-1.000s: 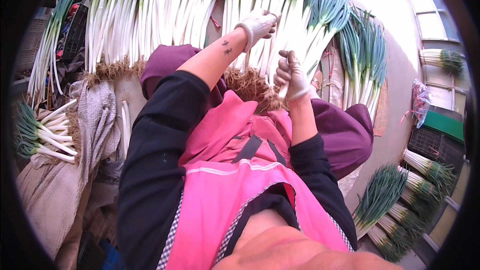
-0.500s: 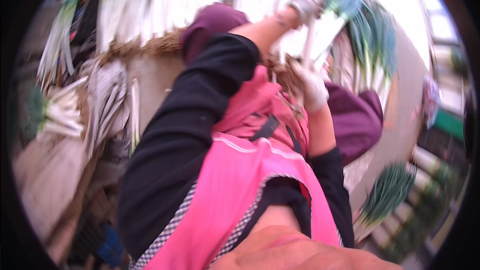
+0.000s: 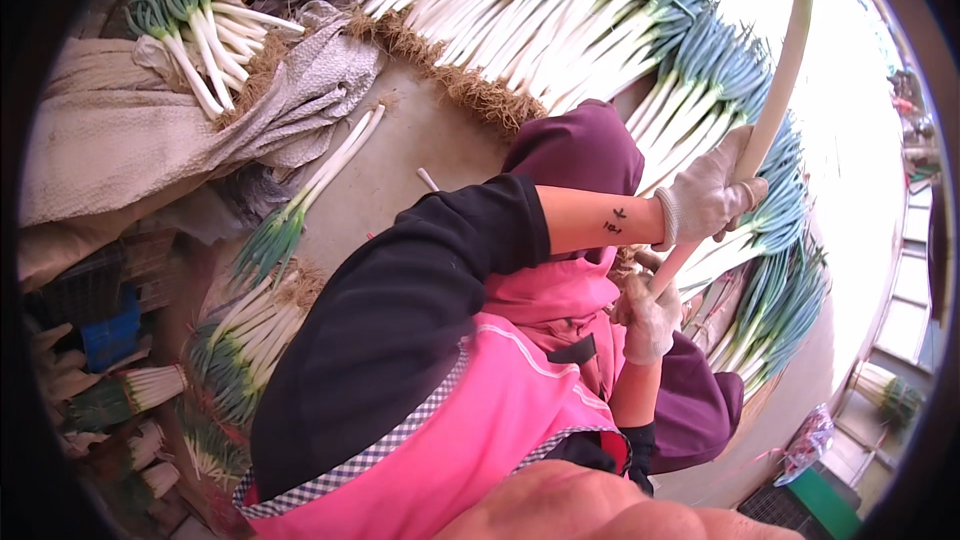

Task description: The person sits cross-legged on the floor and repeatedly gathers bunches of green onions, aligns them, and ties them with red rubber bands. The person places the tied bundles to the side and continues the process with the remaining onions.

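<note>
My left hand (image 3: 708,195), in a pale work glove, is closed round the shaft of a long green onion (image 3: 783,75). The stalk slants up to the right, its cut-looking leafy top near the upper rim. Lower on the same stalk, my gloved right hand (image 3: 648,318) is closed about its bottom part, close to my lap. Brown roots (image 3: 625,260) show beside that hand; whether they belong to this stalk is partly hidden. Beyond my knees lies a wide row of green onions (image 3: 520,15), white shafts with roots toward me and blue-green leaves pointing away.
A woven sack (image 3: 230,155) lies at the left with a small bunch of green onions (image 3: 215,50) on it. Two loose stalks (image 3: 325,165) rest on the floor beside it. More bunches (image 3: 255,340) lie at lower left. A green-edged crate (image 3: 822,502) stands at lower right.
The view has swung, bringing more of the left side into sight. Both hands still grip a stalk; it now leans to the right, and my left hand sits lower along it.
</note>
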The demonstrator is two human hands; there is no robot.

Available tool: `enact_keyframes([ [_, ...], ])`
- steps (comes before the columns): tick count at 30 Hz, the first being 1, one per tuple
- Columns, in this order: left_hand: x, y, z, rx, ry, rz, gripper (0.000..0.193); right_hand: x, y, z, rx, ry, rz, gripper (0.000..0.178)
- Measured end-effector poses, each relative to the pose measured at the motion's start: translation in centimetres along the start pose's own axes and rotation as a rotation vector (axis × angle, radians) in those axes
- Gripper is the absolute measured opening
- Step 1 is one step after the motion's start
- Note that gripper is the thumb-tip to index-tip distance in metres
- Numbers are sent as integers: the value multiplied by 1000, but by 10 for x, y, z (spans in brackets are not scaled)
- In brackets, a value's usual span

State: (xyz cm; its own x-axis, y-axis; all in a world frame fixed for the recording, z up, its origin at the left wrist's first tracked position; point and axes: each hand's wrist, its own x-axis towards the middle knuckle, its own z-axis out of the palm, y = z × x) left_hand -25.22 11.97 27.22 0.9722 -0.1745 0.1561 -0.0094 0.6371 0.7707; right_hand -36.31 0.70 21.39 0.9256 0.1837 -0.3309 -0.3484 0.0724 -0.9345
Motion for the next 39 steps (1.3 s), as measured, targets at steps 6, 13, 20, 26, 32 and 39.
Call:
enact_keyframes([
  [6,38,87,-98,-35,66,104,50,24,-2,-2,-145,-101,90,50],
  [13,115,235,-349,695,351,-4,15,52,40,-40,-96,180,168,29],
  [20,23,204,-601,2053,1012,-829,38,62,86,-54,-267,200,249,28],
  [26,18,162,-613,2576,1101,-459,19,90,88,-64,-315,146,340,30],
  [32,79,60,-630,1848,1023,-554,38,102,96,-80,-402,172,461,30],
  [39,116,54,-626,2053,1158,-613,31,106,107,-87,-432,190,537,31],
])
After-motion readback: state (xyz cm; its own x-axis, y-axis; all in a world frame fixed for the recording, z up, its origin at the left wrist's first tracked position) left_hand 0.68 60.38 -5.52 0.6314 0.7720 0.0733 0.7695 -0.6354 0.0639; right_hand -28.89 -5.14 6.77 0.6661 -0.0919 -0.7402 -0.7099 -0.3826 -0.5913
